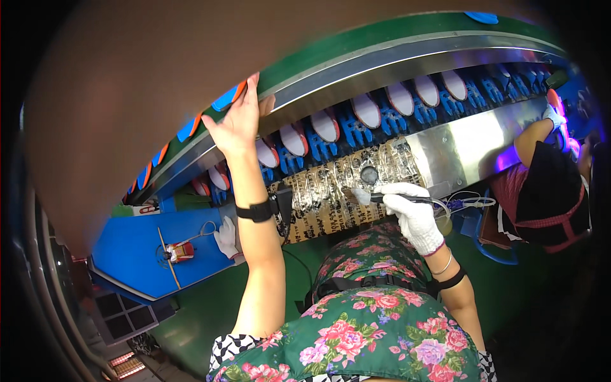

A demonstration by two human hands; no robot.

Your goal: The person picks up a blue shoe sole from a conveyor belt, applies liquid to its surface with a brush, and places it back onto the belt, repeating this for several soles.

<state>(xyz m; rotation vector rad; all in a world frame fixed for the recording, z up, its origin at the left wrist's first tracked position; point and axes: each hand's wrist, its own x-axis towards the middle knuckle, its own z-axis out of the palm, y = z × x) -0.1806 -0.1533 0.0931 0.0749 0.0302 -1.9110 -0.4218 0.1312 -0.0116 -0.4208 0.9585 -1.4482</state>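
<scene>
My left hand (238, 126), bare, reaches up to the green upper belt, thumb spread and fingers stretched out. Its fingertips are beside a blue and orange shoe piece (228, 98); whether they touch it I cannot tell. My right hand (411, 213), in a white knit glove, is closed round the dark handle of a brush (377, 198). The brush's pale tip points left, over a ledge (318, 207) wrapped in printed tape. Near the tip is a small round dark cup (369, 175) on that ledge. A thin cord runs by the right hand.
White soles with pink rims (366, 111) stand along blue racks (359, 132) behind the ledge. On the left blue table (133, 254) are a red and white container (183, 251) with a stick and a white glove (226, 237). Another person (547, 191) works at the right.
</scene>
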